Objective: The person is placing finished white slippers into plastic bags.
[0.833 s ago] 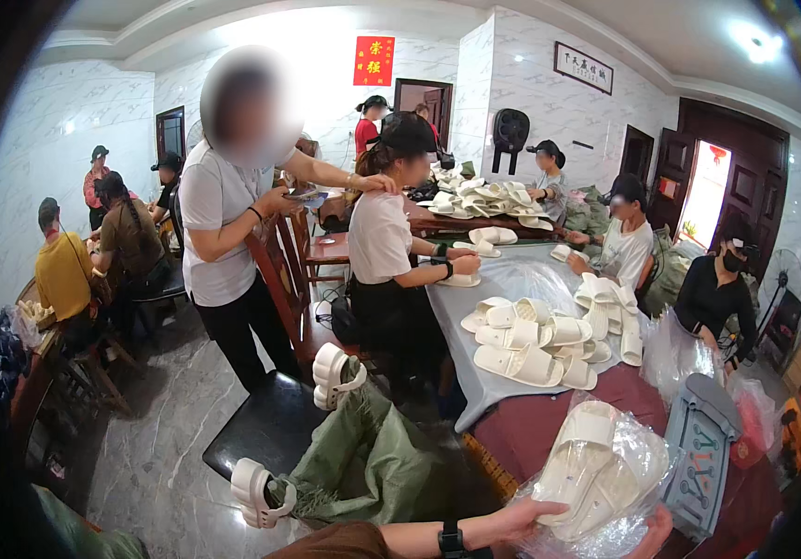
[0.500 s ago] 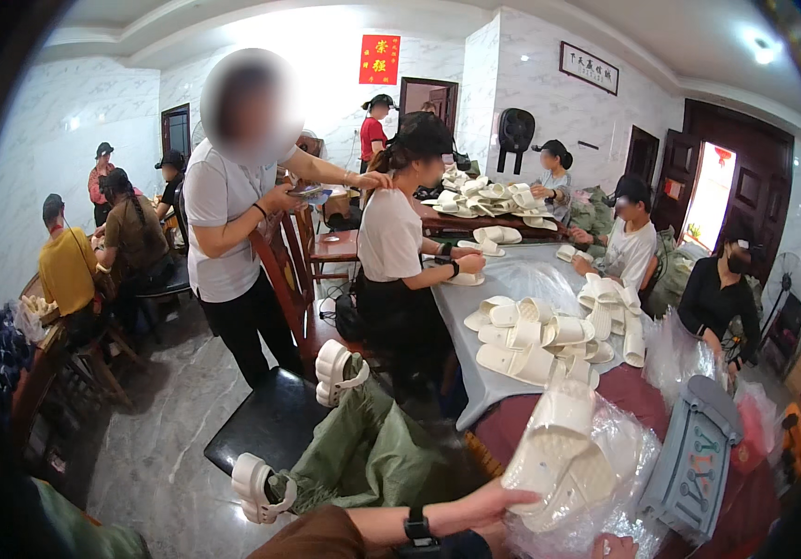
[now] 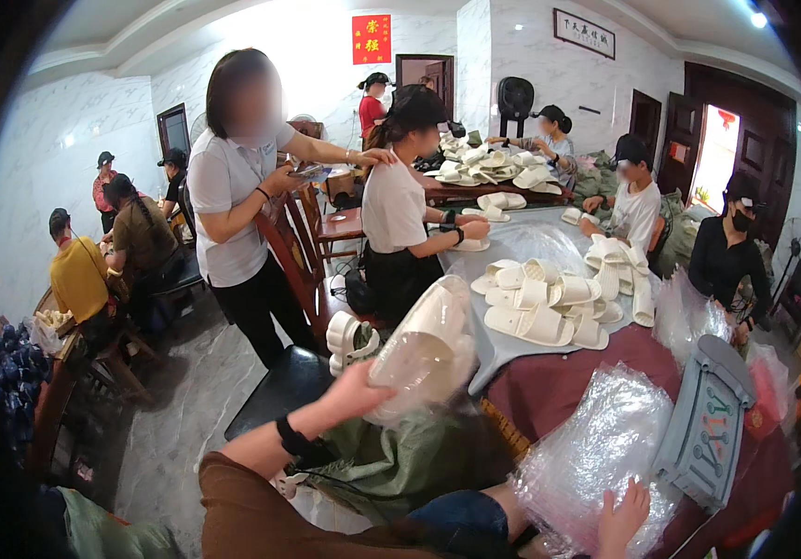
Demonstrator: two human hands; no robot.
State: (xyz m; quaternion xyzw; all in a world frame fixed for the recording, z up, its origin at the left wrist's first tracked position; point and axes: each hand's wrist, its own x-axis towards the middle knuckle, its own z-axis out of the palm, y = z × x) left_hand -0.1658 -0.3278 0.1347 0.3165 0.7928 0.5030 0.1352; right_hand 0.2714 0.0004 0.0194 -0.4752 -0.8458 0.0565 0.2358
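Note:
Raised in front of me, my left hand (image 3: 359, 393) grips a pair of cream slippers (image 3: 438, 321) by one end, with clear plastic film around their lower part. The pair hangs over a green woven sack (image 3: 400, 461). At the lower right, my right hand (image 3: 626, 514) lies with fingers apart on a stack of clear plastic bags (image 3: 596, 438). Beside that stack stands a grey plastic box (image 3: 703, 419). A heap of cream slippers (image 3: 549, 303) covers part of the grey table (image 3: 498, 359) beyond my hands.
A person in a white polo (image 3: 233, 196) stands by a black seat (image 3: 279, 391), touching the shoulder of a seated person (image 3: 396, 210). More slippers (image 3: 489, 168) are piled on the far table. A white slipper-like shoe (image 3: 349, 337) is partly hidden behind the held pair. Co-workers sit around.
My left hand has swung left and up with the slippers, off the bag stack. My right hand has come further into view, on the bags. My view has shifted slightly.

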